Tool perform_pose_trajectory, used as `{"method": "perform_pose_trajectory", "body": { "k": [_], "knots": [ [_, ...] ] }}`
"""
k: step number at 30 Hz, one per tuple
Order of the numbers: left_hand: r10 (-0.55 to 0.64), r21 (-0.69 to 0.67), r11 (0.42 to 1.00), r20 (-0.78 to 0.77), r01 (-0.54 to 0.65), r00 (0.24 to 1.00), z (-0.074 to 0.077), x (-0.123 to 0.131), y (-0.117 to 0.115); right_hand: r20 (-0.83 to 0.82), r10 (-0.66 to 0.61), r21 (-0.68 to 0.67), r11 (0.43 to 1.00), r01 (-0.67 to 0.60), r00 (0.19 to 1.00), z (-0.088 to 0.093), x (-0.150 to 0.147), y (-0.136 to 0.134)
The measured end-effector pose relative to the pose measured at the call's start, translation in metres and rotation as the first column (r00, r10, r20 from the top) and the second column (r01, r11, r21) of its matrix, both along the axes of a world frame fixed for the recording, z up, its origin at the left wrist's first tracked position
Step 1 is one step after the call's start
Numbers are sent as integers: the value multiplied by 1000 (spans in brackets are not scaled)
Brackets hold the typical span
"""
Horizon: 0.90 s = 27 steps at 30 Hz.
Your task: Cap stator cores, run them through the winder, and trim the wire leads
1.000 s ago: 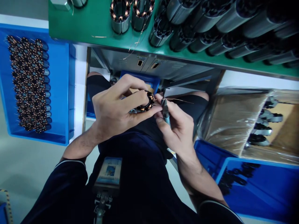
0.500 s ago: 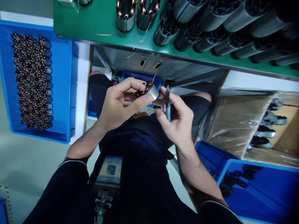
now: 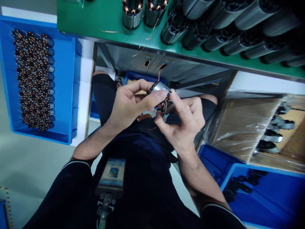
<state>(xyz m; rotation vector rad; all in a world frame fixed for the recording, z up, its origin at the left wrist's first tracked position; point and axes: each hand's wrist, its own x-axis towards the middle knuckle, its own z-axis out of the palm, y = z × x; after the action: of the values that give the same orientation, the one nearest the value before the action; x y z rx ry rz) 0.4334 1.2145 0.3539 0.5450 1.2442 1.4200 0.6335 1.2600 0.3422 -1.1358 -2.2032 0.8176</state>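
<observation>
My left hand [image 3: 130, 103] grips a motor stator [image 3: 160, 87], a short silver cylinder with dark slotted ends and copper windings, thumb across its side. One copper wire end sticks up from the stator's far edge, and another loop of wire hangs at its near right end. My right hand [image 3: 182, 122] is at that right end, index finger and thumb closed in against the stator's rim and the wire. A light-blue-handled cutter [image 3: 165, 117] shows only in a small part behind the right fingers; its metal tip is hidden.
Stators [image 3: 132, 16] and bigger metal cylinders stand on the green bench [image 3: 95, 20] ahead, with loose wire at its edge. At left, a blue tray [image 3: 64, 76] holds rows of wound stators. To the right are a plastic-lined carton [image 3: 240, 127] and a blue bin [image 3: 269, 203] with dark parts.
The stator has been turned in my left hand, so its wire-looped end faces right. My right hand has moved in to touch it, and the cutter has swung mostly out of sight.
</observation>
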Motion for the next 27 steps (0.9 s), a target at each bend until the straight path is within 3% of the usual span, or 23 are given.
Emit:
{"method": "perform_pose_trajectory", "body": {
  "k": [5, 10, 13, 15, 18, 21, 23, 27],
  "knots": [
    [-3, 30, 1000, 42, 1, 999, 1, 1, 1, -30, -5, -42, 999, 3, 1000, -1, 1, -1],
    [6, 60, 998, 42, -9, 999, -11, 4, -1, -93, 38, -111, 993, -48, 995, -2, 3, 2],
    [85, 103, 992, -77, -77, 993, -16, -1, -4, -88, 81, -230, 968, -99, 993, -4, 6, 8],
    [219, 173, 969, -254, -179, 942, -14, -15, -3, -75, 109, -313, 941, -127, 991, -9, 10, 13],
    [361, 322, 926, -601, -198, 713, 0, -61, 8, -29, 175, -381, 908, -172, 984, -22, 15, 19],
    [391, 414, 910, -849, -10, 356, 9, -128, 36, -10, 245, -389, 892, -229, 970, -32, 16, 22],
    [419, 435, 895, -895, 95, 156, 4, -174, 62, -17, 280, -399, 878, -263, 960, -34, 14, 21],
    [272, 275, 951, -961, 139, 44, -24, -236, 109, -28, 343, -437, 840, -320, 939, -32, 11, 16]
  ]
}}
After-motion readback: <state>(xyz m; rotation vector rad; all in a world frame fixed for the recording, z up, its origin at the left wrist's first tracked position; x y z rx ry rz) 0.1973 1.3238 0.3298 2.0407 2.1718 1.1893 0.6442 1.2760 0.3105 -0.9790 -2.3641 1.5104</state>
